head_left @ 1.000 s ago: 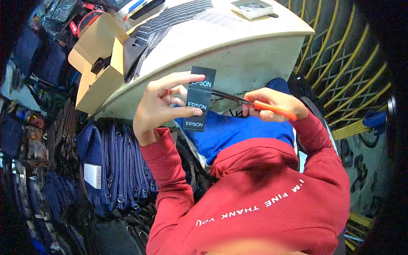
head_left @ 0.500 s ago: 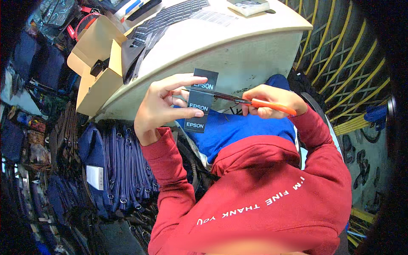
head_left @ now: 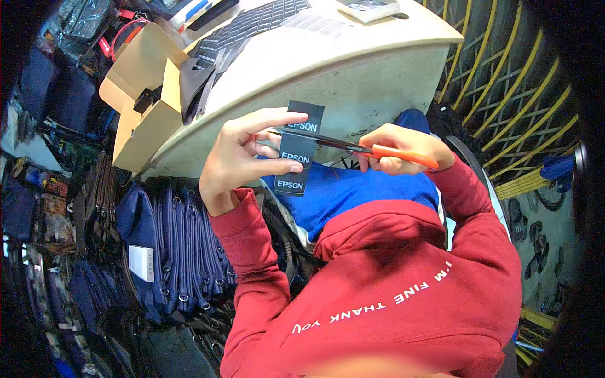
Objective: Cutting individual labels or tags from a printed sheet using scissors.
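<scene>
My left hand [head_left: 236, 151] pinches a strip of black labels [head_left: 296, 148] with white lettering, its fingers near the top and its thumb lower down. The strip stands nearly upright above my lap, in front of the desk edge. From the right, my right hand [head_left: 409, 143] grips a pair of scissors [head_left: 343, 144] by the orange handles. The dark blades lie across the strip between its top label and the middle one, and their tips reach past it toward my left fingers. Whether the blades have cut into the strip I cannot tell.
The pale desk [head_left: 283, 74] carries a keyboard [head_left: 265, 28], an open cardboard box [head_left: 142, 135] at its left edge and a small white tray [head_left: 370, 9]. Navy bags [head_left: 189, 252] with straps are piled at the left. A yellow folding gate [head_left: 504, 94] stands at the right.
</scene>
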### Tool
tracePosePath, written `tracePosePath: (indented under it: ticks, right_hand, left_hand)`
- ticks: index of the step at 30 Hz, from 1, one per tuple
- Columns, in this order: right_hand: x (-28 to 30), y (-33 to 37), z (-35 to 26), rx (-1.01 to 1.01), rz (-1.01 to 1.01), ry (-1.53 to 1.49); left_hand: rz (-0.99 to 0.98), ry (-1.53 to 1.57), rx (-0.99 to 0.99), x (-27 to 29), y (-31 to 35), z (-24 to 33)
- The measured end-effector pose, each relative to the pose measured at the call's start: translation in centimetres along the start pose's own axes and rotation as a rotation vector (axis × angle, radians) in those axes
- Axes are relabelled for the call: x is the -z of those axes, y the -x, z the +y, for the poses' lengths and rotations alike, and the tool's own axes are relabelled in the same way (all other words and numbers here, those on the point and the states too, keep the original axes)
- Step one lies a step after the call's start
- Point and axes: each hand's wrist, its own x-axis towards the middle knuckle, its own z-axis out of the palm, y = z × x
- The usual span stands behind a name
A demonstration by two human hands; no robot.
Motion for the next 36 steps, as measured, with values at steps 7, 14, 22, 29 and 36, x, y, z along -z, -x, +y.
tracePosePath:
  ticks: [7, 14, 22, 29, 36]
  right_hand:
    - [-0.1, 0.0, 0.3, -0.051, 0.024, 0.036]
    - [-0.5, 0.4, -0.2, -0.184, 0.031, -0.137]
    - [-0.9, 0.5, -0.8, -0.289, 0.089, -0.147]
    - [-0.8, 0.4, -0.7, -0.287, 0.108, -0.001]
    - [-0.3, 1.6, 1.4, -0.181, 0.162, 0.124]
  left_hand:
    - [-0.008, 0.013, -0.019, 0.1, 0.0, -0.1]
    - [0.001, 0.016, 0.013, -0.2, 0.0, 0.0]
    - [0.022, 0.025, -0.027, -0.2, 0.2, -0.2]
    - [0.022, -0.021, -0.011, -0.1, -0.1, 0.0]
    - [0.114, 0.043, 0.022, 0.2, 0.4, -0.2]
